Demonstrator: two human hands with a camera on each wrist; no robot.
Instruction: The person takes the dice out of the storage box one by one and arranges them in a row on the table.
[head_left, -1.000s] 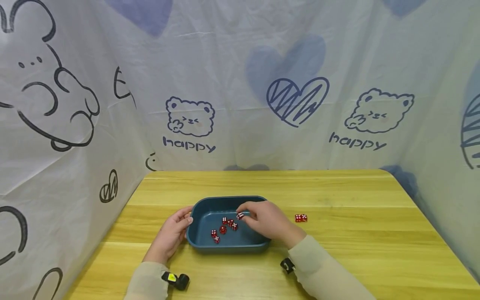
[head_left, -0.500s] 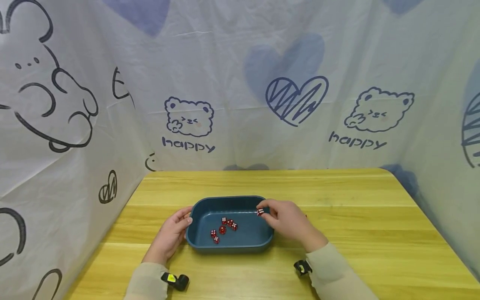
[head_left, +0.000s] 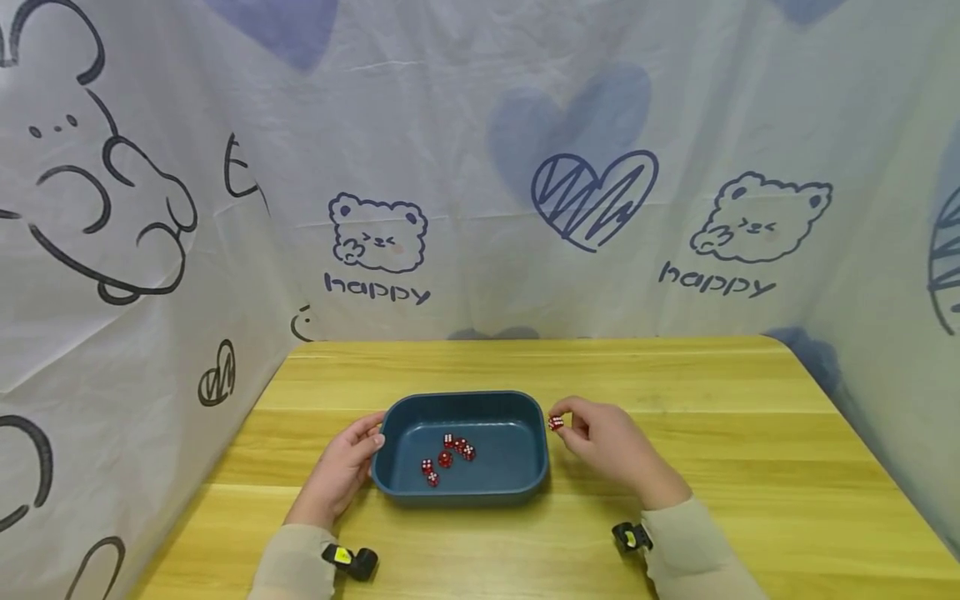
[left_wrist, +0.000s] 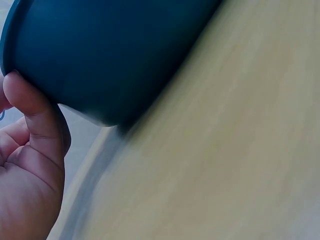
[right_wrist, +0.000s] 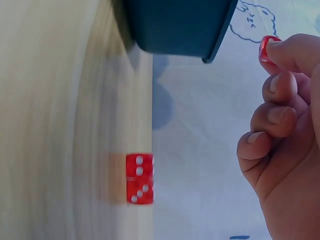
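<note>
My left hand (head_left: pixel 341 467) grips the left end of a dark blue rectangular dish (head_left: pixel 465 497), its thumb (left_wrist: pixel 30 97) at the rim in the left wrist view. Several red dice (head_left: pixel 446 459) with white pips lie in the left and middle part of the dish. Just outside its right rim, my right hand (head_left: pixel 611 442) pinches a red die (right_wrist: pixel 268 48) between thumb and index finger, above the table. The other fingers are curled towards the palm. Two more red dice (right_wrist: pixel 140 179) sit side by side on the table in the right wrist view, hidden by my right hand in the head view.
The dish stands on a yellow wood-grain table (head_left: pixel 675 375) with a rounded far right corner. White cloth (head_left: pixel 480 250) with drawn bears and hearts hangs behind the table and along both sides.
My right hand has carried the pinched die from over the dish to the right, past its rim. The left hand and the dice in the dish stay put.
</note>
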